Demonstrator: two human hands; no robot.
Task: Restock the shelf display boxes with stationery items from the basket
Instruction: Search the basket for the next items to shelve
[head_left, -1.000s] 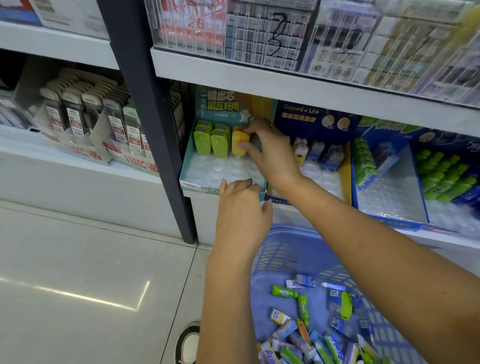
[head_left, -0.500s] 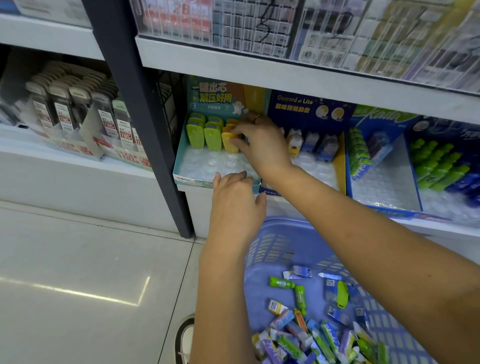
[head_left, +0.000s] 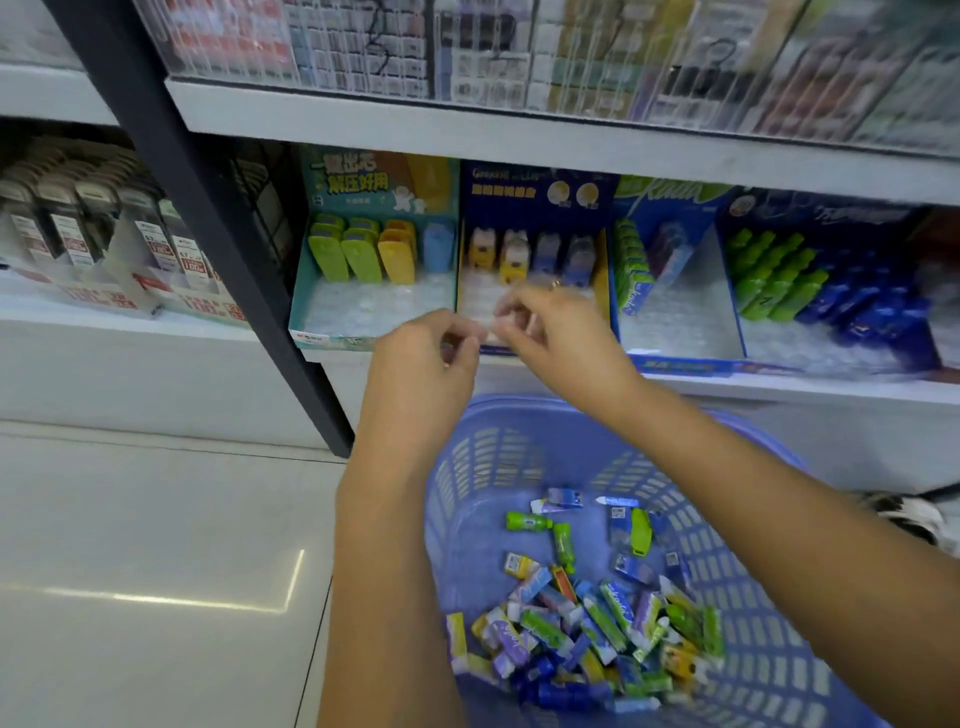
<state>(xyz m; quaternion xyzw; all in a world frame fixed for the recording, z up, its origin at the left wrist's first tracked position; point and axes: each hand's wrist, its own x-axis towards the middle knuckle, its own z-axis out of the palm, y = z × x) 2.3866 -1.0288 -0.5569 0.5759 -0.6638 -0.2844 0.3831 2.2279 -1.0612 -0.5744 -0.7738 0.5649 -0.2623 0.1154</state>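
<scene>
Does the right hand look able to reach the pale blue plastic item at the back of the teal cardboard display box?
Probably yes. The right hand hovers near the teal cardboard display box, whose front wall is low; no item stands before the pale blue plastic item.

A stationery shop: white retail shelving (head_left: 519, 137) carries printed cardboard display boxes (head_left: 374, 208) of small coloured items across the frame's middle, with barcoded packets (head_left: 358, 47) hanging along the top.

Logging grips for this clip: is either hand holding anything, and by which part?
Cannot tell: left hand and right hand both curl their fingers, but blur hides any item.
</scene>
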